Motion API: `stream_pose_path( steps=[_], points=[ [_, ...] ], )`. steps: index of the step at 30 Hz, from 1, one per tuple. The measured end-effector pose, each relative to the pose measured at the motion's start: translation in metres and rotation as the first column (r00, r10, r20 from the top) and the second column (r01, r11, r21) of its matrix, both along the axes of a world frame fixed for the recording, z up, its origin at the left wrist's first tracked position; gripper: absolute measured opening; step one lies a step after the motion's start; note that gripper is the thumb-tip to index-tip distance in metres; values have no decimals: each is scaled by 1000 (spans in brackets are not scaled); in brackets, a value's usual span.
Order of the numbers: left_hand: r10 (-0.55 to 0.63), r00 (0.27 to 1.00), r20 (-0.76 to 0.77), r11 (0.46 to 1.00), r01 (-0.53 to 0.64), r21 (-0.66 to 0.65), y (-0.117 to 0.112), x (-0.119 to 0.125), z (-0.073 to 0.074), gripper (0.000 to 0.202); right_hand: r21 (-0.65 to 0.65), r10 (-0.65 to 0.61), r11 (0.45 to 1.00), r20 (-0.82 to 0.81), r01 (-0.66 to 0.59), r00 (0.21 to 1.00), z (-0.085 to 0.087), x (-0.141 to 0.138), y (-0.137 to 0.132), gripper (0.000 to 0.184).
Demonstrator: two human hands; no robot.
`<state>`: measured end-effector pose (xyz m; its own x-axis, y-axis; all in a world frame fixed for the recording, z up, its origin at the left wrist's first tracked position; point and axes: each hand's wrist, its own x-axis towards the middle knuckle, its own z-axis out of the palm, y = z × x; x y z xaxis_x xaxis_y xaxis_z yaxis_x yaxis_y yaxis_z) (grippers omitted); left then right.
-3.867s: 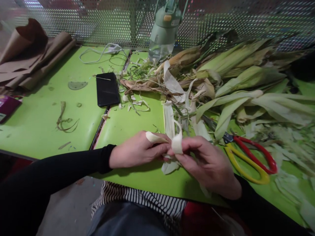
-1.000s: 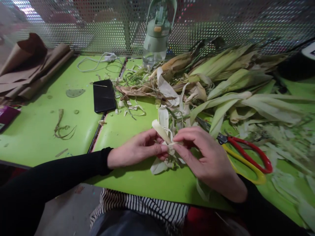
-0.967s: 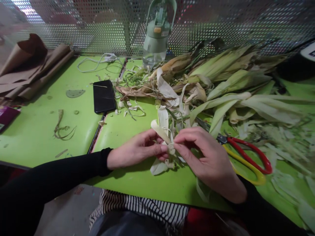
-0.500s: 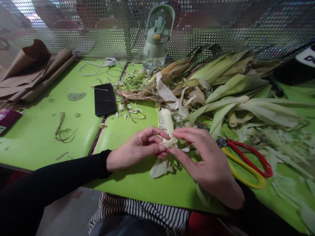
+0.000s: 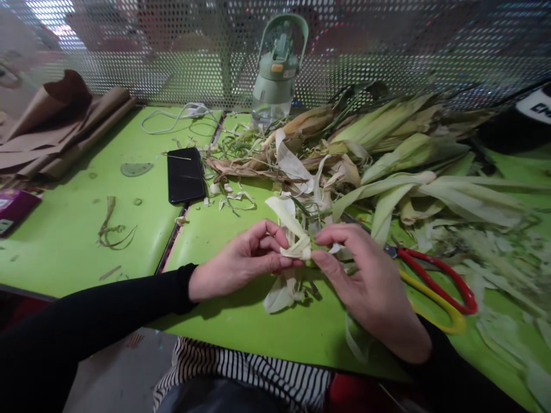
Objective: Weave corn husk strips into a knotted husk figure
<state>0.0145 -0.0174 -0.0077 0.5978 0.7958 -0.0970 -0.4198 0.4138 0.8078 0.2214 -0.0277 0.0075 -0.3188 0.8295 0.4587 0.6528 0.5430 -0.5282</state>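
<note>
Both hands meet over the near edge of the green table [image 5: 241, 321]. My left hand [image 5: 241, 264] pinches a pale corn husk strip [image 5: 293, 229] that is folded and knotted at the fingertips, with its free end sticking up and back. My right hand [image 5: 365, 281] has its thumb and forefinger closed on the other side of the same strip. More husk ends [image 5: 279, 292] hang below the hands onto the table. Both sleeves are black.
Red and yellow scissors [image 5: 434, 281] lie just right of my right hand. A heap of corn husks [image 5: 408, 155] fills the back right. A black phone [image 5: 185, 175], a white cable [image 5: 176, 115], a green water bottle [image 5: 278, 69] and brown paper [image 5: 60, 126] lie to the left and back.
The strip was a loose loop between the fingers and is now drawn into a tight knot. Its free end has swung up and back. The hands stayed in place.
</note>
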Motion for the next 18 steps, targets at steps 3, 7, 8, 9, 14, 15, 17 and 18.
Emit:
stream_pose_path(
  steps=[3, 7, 8, 9, 14, 15, 17, 18],
  points=[
    [14, 999, -34, 999, -13, 37, 0, -1, 1, 23, -163, 39, 986, 8, -37, 999, 3, -1, 0, 15],
    [24, 995, -98, 998, -18, 66, 1, -2, 1, 29, -279, 35, 958, -93, -60, 995, 4, -1, -2, 15],
    [12, 993, -115, 997, -3, 80, 2, -2, 1, 30, -294, 23, 954, -116, -56, 993, 4, -1, -3, 15],
    [-10, 990, -141, 995, 25, 101, 2, -3, 1, 29, -300, 10, 953, -133, -50, 991, 4, -2, -3, 14],
    [-13, 924, -383, 942, 140, 305, -2, -3, 5, 19, -309, 30, 948, -136, -71, 990, -2, -6, -7, 9],
    [8, 913, -407, 934, 138, 328, -3, -3, 6, 19, -322, 41, 943, -141, -85, 989, -3, -7, -8, 8],
    [6, 910, -415, 937, 139, 320, -3, -4, 7, 19, -333, 46, 938, -156, -96, 987, -6, -7, -8, 7],
    [-13, 916, -402, 944, 143, 297, -3, -4, 7, 19, -299, 36, 951, -156, -82, 987, -5, -6, -8, 7]
  ],
)
